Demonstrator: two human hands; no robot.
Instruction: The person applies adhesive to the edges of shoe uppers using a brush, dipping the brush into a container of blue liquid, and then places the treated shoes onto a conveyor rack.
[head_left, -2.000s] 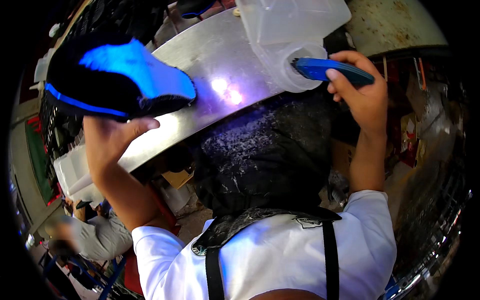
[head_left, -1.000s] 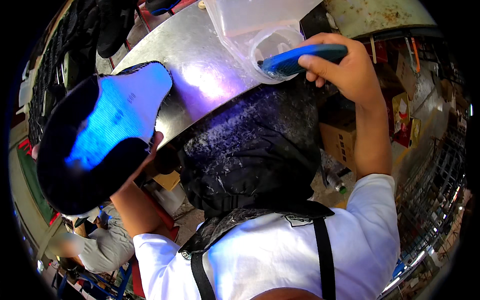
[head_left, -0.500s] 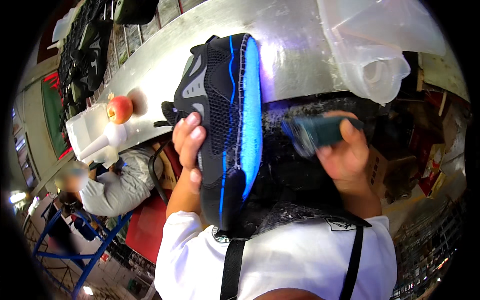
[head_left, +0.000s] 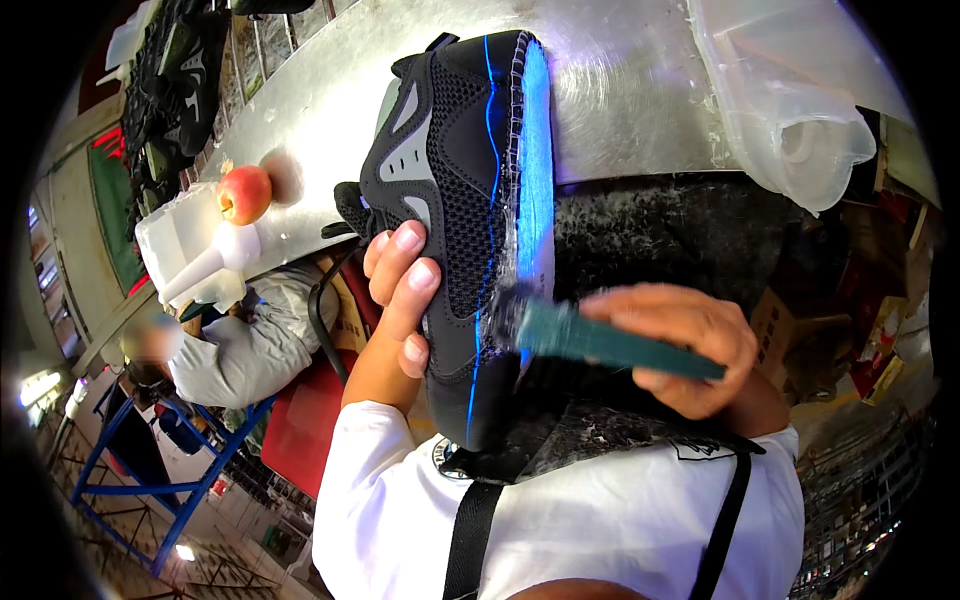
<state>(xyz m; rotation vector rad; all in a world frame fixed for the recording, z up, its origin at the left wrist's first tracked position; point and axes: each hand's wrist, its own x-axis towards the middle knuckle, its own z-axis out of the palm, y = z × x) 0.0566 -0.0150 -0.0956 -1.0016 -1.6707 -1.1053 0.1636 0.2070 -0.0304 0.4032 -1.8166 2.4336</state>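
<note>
We note the black shoe upper (head_left: pixel 450 200), gripped on its left side by the left hand (head_left: pixel 404 300). Right hand (head_left: pixel 695 335) holds a teal brush (head_left: pixel 600 338), blurred bristles (head_left: pixel 508 315) at the upper's right edge. Left of the upper, a red apple (head_left: pixel 243 195); right, a clear container (head_left: pixel 775 95).

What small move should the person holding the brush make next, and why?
Probably a short stroke of the brush along the edge of the shoe: the bristle end is already at that edge, the right grip holds the handle, and the left grip supports the shoe with its blue-lit underside facing the brush.
</note>
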